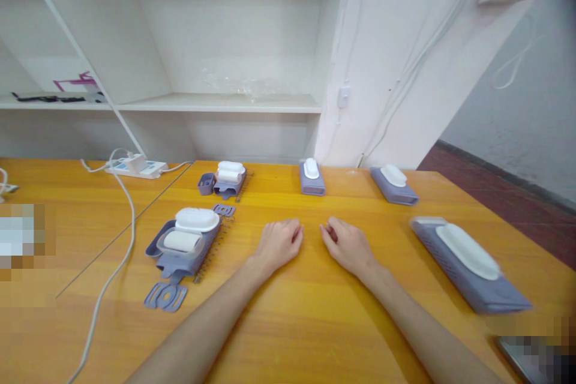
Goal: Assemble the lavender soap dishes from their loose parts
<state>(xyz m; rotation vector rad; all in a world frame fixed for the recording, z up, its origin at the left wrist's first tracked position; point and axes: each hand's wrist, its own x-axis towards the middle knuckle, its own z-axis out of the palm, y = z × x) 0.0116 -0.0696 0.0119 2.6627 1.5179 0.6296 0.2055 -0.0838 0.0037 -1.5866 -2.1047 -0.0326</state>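
Observation:
My left hand (281, 242) rests on the wooden table, its fingers curled in with nothing visible in them. Facing it a short way off, my right hand (347, 243) lies curled on the tabletop too, nothing showing in its grasp. Left of my left hand sits a grey-purple plastic holder (186, 266) bearing a white oval lid (197, 219) and a clear tray with a white roll (182, 241); metal hooks (211, 252) line its side. Flat grey-purple cut-out pieces (165, 297) lie before it. Right of my right hand is a long grey-purple holder (468, 270) with a white oval piece (470, 251) on top.
Farther back stand more grey-purple holders (312, 185), (396, 192) with white pieces, and a small cup (206, 183) beside another set. A power strip (137, 167) and white cable (128, 210) lie at left. White shelving (216, 103) rises behind the table.

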